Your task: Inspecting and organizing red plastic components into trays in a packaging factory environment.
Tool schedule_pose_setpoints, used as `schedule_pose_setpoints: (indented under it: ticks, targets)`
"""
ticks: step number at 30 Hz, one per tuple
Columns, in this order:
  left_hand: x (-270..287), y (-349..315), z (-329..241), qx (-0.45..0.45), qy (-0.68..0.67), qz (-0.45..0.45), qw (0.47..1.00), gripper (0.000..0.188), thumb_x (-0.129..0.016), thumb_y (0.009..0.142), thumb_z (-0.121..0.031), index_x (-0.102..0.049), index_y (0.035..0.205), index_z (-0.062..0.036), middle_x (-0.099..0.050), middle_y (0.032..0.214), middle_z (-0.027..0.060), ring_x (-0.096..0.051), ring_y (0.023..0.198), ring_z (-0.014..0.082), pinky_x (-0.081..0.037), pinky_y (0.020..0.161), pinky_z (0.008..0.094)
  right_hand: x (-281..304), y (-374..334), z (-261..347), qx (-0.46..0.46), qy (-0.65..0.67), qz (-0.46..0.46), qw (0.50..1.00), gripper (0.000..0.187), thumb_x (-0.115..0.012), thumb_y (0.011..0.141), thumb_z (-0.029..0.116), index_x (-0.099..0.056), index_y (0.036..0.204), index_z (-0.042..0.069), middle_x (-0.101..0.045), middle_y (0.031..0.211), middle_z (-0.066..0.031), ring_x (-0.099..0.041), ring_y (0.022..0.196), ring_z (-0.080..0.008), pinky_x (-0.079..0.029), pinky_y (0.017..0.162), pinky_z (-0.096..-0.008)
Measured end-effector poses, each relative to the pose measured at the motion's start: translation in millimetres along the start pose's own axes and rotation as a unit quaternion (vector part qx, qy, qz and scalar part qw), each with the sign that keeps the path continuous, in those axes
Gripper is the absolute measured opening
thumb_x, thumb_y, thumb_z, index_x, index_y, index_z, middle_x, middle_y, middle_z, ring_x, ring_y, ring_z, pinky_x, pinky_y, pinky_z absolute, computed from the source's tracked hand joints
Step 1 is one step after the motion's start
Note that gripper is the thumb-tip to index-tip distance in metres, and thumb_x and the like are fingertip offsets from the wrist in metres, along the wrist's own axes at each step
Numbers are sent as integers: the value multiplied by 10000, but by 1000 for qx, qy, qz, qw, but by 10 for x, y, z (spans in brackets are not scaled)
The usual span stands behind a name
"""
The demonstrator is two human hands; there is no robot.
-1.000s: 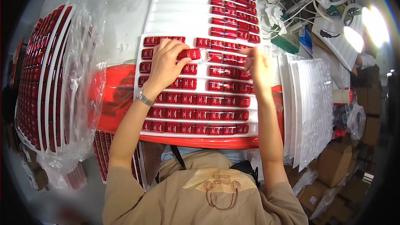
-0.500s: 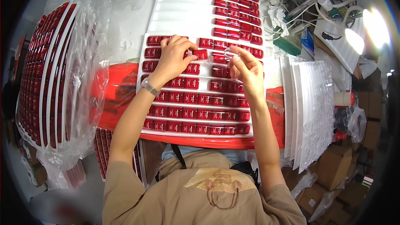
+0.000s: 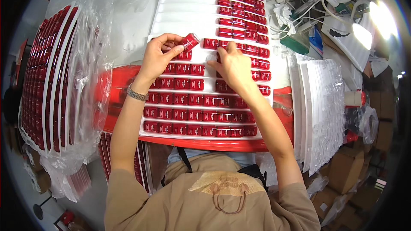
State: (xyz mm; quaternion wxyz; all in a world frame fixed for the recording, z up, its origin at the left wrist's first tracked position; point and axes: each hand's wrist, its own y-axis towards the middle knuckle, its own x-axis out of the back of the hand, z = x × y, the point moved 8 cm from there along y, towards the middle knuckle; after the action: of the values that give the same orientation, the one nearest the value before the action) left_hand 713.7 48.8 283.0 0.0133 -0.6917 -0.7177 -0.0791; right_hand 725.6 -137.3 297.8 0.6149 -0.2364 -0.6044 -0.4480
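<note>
My left hand [image 3: 157,59] pinches a small red cylinder [image 3: 189,42], with pale print and a shiny end, between thumb and fingers. It is tilted, raised over the left part of a white ridged tray [image 3: 209,84]. My right hand [image 3: 234,66] is lowered over the tray's middle, its thumb and fingers drawn together at a row of the same cylinders. What those fingers hold, if anything, is hidden behind them. Rows of red cylinders [image 3: 188,99] lie on their sides in the tray's grooves. A gap shows in the rows between my hands.
A second white tray [image 3: 184,8], partly filled with red cylinders, lies beyond. Filled trays [image 3: 47,77] in clear plastic stand at left; clear-and-white empty trays [image 3: 321,107] stack upright at right. A red cover [image 3: 124,90] lies beneath. Cables [image 3: 312,13] and a bright lamp [image 3: 376,25] are at far right.
My left hand has lifted back from the row and raised the red cylinder, tilting it. My right hand has moved left and down to the row, its fingers closing and turning over.
</note>
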Motion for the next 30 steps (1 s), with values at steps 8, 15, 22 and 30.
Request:
schedule_pose_setpoints:
  ticks: [8, 15, 22, 30]
  targets:
    - [-495, 158, 14, -95, 365, 82, 923, 172, -732, 752, -223, -702, 888, -122, -668, 869, 17, -564, 878, 195, -349, 817, 367, 278, -168, -432, -101, 281, -131, 945, 176, -684, 757, 77, -611, 911, 33, -604, 739, -65, -566, 577, -148, -464, 526, -291]
    - [-575, -211, -237, -163, 411, 87, 893, 235, -747, 732, -230, -713, 923, -99, -583, 910, 1, -496, 931, 159, -358, 822, 352, 192, -691, -867, -239, 637, -45, 732, 222, -660, 852, 91, -570, 1039, 13, -613, 751, -20, -506, 573, -36, -408, 511, -180]
    - [-588, -455, -230, -187, 293, 77, 935, 286, -739, 742, -174, -629, 984, -68, -580, 942, 40, -521, 913, 200, -392, 828, 348, -14, -641, -326, -202, 691, 52, 692, 235, -651, 853, 88, -624, 1072, 8, -636, 766, -10, -530, 613, -35, -426, 553, -177]
    - [-589, -511, -285, -213, 353, 48, 910, 251, -723, 753, -165, -625, 946, -38, -560, 909, 48, -503, 872, 217, -389, 778, 352, 339, -282, -274, -101, 260, -8, 960, 244, -728, 780, 252, -699, 946, 76, -584, 783, -71, -592, 689, -206, -468, 605, -337]
